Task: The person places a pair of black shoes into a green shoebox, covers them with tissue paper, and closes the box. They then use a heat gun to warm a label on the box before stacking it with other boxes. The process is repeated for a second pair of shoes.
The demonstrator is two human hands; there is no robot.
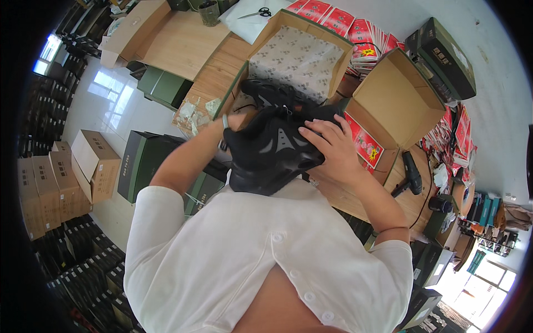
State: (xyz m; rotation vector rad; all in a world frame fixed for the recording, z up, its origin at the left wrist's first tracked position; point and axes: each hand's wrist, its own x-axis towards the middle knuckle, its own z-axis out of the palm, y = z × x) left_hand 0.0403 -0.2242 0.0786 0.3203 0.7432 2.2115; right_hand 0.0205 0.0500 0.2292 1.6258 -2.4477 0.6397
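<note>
Close to my body, a black shoe point(272, 152) with grey angular patches is held up between both hands. My left hand point(240, 119), with a pale band at the wrist, is at its left side; the fingers are hidden behind the shoe. From the right, my right hand point(337, 147) grips the shoe, its fingers laid over the upper. Just beyond, a second black shoe point(262, 93) lies in an open shoe box point(340, 61) lined with patterned tissue paper point(294, 55). The held shoe partly covers the box and the second shoe.
Right of the shoes stands an open brown box point(397, 100) with a red printed card point(363, 144) inside. A black hair dryer point(410, 173) lies on the wooden table point(338, 194). Scissors point(256, 13) are at the back. Green boxes point(161, 86) and cartons point(95, 166) stand left.
</note>
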